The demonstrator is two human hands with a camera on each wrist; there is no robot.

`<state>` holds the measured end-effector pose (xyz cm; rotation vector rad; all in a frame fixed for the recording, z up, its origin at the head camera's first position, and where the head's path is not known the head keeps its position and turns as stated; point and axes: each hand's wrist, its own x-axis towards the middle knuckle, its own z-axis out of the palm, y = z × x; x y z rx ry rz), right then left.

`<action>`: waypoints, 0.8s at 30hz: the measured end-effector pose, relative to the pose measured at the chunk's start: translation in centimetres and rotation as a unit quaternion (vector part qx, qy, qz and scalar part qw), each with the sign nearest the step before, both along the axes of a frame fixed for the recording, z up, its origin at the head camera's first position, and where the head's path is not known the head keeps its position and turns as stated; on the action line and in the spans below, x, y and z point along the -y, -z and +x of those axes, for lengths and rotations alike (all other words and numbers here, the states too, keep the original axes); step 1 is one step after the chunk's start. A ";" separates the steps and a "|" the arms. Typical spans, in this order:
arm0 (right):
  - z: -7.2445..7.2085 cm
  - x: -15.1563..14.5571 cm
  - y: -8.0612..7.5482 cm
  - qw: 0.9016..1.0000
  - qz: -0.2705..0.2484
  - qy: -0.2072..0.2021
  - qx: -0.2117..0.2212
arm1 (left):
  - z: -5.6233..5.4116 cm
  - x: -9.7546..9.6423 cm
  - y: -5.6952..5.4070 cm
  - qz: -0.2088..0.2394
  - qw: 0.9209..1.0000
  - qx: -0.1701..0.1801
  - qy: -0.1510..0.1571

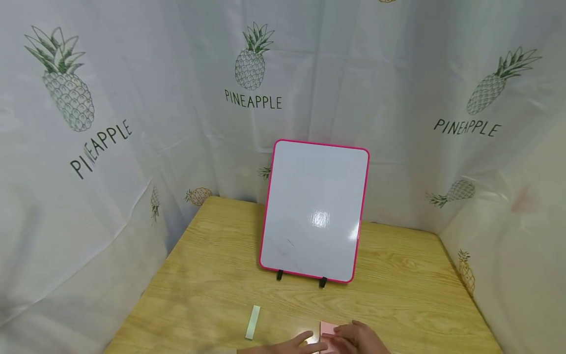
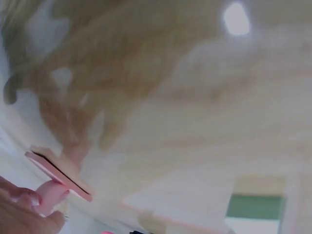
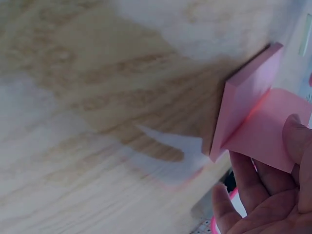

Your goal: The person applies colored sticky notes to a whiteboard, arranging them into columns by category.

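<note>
A pink sticky note pad (image 1: 328, 327) lies on the table near its front edge. My right hand (image 1: 360, 338) pinches its top sheet (image 3: 273, 124) between thumb and fingers. That sheet is bent up off the pad while one edge stays joined to it, as the right wrist view shows. From the left, my left hand (image 1: 294, 345) reaches in with fingers extended, their tips close to the lifted sheet; whether they touch it I cannot tell. In the left wrist view a hand at the lower left meets the curled pink sheet (image 2: 51, 196).
A narrow pale green strip (image 1: 252, 322) lies on the wooden table (image 1: 199, 275), left of my hands. Behind them a whiteboard (image 1: 314, 196) with a pink frame stands on a black stand (image 1: 323, 282). Pineapple-printed curtains (image 1: 177, 88) enclose the table's back and sides.
</note>
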<state>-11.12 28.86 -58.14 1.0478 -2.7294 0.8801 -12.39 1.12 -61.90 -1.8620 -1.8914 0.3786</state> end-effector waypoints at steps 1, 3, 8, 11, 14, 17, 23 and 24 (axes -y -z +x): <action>-0.1 0.0 -0.2 1.000 -0.008 0.001 0.018 | -0.1 0.0 -0.6 -0.029 1.000 0.011 0.004; -0.3 0.1 -0.4 0.998 -0.016 0.005 0.054 | -0.1 0.2 -1.6 -0.077 0.996 0.045 -0.005; -0.7 0.3 -0.7 0.999 0.005 0.006 0.032 | 0.0 0.7 -0.6 -0.110 0.988 0.095 -0.056; -0.7 0.3 -0.8 0.999 -0.022 0.000 0.049 | 0.2 1.1 1.4 -0.122 0.979 0.123 -0.110; -0.7 0.3 -1.1 0.986 -0.078 -0.002 0.146 | 0.3 1.2 2.6 -0.136 0.973 0.122 -0.144; -1.0 0.1 -1.6 0.975 -0.103 0.005 0.199 | 0.1 1.2 2.8 -0.126 0.967 0.162 -0.152; -2.5 -0.5 -2.4 0.981 -0.066 0.010 0.181 | -0.6 1.2 2.6 -0.101 0.953 0.250 -0.138; -2.8 -0.6 -2.4 0.979 -0.060 0.013 0.193 | -0.6 1.2 2.8 -0.105 0.961 0.217 -0.135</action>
